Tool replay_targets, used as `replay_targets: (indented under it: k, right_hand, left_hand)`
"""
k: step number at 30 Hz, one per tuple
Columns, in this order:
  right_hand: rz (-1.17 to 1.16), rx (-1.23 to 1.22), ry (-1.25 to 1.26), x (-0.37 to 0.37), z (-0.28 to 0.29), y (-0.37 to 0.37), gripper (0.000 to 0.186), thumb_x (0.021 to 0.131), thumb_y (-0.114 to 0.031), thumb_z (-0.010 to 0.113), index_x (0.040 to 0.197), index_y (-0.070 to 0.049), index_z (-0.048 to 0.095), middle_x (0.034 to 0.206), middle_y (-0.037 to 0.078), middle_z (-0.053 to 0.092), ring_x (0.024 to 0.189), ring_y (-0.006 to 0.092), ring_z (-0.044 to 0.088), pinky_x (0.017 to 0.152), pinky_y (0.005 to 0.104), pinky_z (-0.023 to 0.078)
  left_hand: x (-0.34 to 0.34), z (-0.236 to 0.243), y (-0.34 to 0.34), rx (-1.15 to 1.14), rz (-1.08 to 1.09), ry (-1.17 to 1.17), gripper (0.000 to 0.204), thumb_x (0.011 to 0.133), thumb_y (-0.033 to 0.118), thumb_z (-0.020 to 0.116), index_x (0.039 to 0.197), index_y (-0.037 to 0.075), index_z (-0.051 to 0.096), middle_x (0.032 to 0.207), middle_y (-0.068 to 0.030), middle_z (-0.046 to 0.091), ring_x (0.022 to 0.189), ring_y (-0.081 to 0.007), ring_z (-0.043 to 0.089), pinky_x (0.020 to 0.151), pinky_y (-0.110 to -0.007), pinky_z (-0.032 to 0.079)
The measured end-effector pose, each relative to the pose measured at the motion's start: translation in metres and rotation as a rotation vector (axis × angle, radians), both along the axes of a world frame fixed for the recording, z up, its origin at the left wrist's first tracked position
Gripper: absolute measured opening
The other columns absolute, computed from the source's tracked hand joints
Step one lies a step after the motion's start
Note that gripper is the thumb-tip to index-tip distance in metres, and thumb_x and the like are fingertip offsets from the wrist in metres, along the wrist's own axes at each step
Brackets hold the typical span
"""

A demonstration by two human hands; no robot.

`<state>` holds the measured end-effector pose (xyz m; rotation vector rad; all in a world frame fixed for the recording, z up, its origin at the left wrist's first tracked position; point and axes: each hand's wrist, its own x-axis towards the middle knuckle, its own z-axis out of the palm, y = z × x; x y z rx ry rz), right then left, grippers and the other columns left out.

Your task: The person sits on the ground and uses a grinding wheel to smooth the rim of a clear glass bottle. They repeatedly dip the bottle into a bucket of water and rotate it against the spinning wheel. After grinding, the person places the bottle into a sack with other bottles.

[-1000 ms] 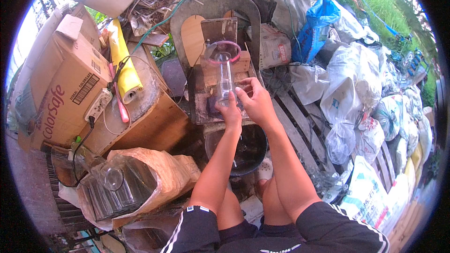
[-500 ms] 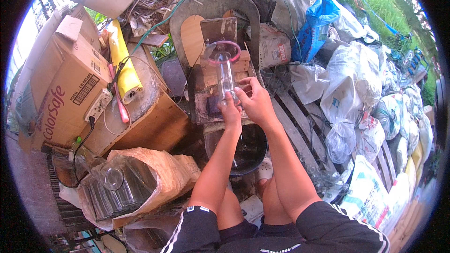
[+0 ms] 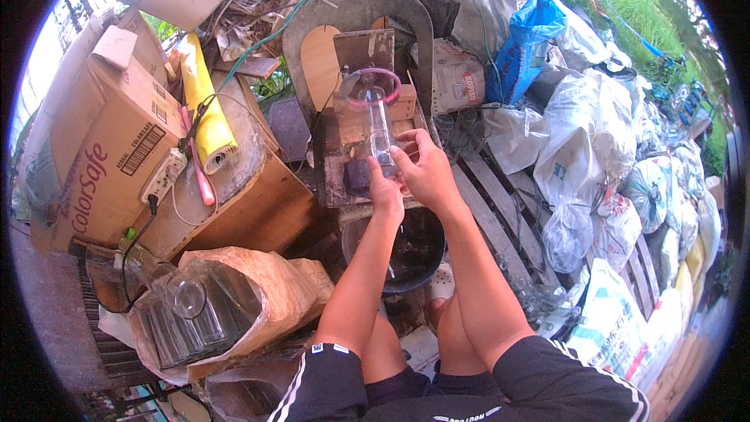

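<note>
A clear, narrow glass bottle points away from me, its far end up at a pink-red ring mounted over a wooden stand. My left hand is closed around the near end of the bottle, thumb along its side. My right hand grips the same end from the right, with its thumb and fingers on the glass. Whether the far end touches the ring, I cannot tell. Just left of my fingers sits a small dark purple block on the stand.
Below my hands stands a dark basin. An open brown paper bag holding clear glass bottles lies at lower left. Left are a cardboard box, a yellow roll and a power strip. White sacks crowd the right.
The near end of the bottle has shifted slightly right with my fingers, and more of the purple block shows. Both hands keep hold of the glass.
</note>
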<state>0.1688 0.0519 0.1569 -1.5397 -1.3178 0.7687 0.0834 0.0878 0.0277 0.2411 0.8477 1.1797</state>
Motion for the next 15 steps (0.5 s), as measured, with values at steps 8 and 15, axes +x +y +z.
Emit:
replay_targets:
  k: [8,15]
  right_hand:
    - [-0.004,-0.001,0.002,0.0,0.0,-0.001,0.039,0.097,-0.027,0.072,0.122,0.002,0.063,0.099,0.025,0.076,0.093,0.0393,0.075,0.084,0.0461,0.057]
    - [-0.004,-0.021,0.005,0.0,0.0,-0.001,0.039,0.097,-0.027,0.072,0.123,0.001,0.063,0.099,0.025,0.076,0.092,0.0384,0.075,0.084,0.0458,0.057]
  left_hand:
    - [0.0,-0.014,0.001,0.109,-0.074,0.102,0.085,0.097,0.078,0.052,0.148,0.012,0.042,0.137,-0.0102,0.059,0.108,-0.0209,0.063,0.086,-0.041,0.05]
    - [-0.01,-0.005,-0.002,0.137,-0.129,-0.284,0.098,0.097,0.084,0.042,0.159,0.009,0.035,0.154,-0.0197,0.049,0.138,-0.0286,0.05,0.105,-0.044,0.043]
